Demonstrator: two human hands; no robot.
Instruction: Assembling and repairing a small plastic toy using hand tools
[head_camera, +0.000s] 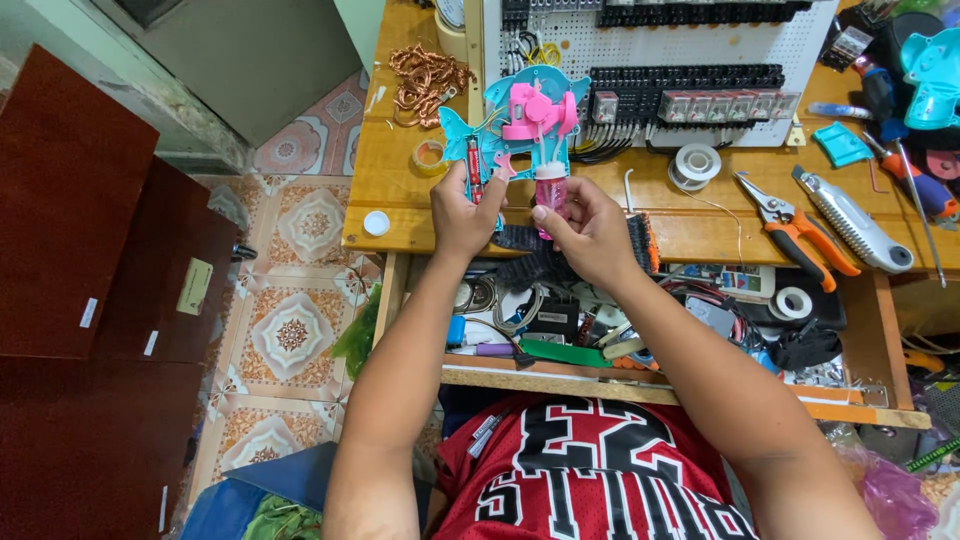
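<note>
- The toy, a teal fish-shaped shell lying open with pink parts inside, sits at upper centre of the frame, on the wooden bench just above both hands.
- The left hand grips the toy's lower left edge; its thumb and fingers are curled and pinch the shell beside a red stick-like part.
- The right hand is just right of the left one; its fingertips pinch a small pink bottle at the toy's lower edge. The other fingers curl inward.
- The two hands are near each other but apart, with the bottle between them.
- A pink fan wheel sits in the middle of the shell.
- A roll of tape lies left of the toy, with a heap of copper wire above it.
- A white pegboard with black terminal strips fills the top centre and right.
- A solder spool lies right of the toy.
- Orange-handled cutters and a grey utility knife lie at centre right.
- A second teal shell is in the upper right corner.
- An open drawer, full of wires and small parts, is under the hands at centre.
- Patterned floor tiles and dark red cabinets fill the left side.
</note>
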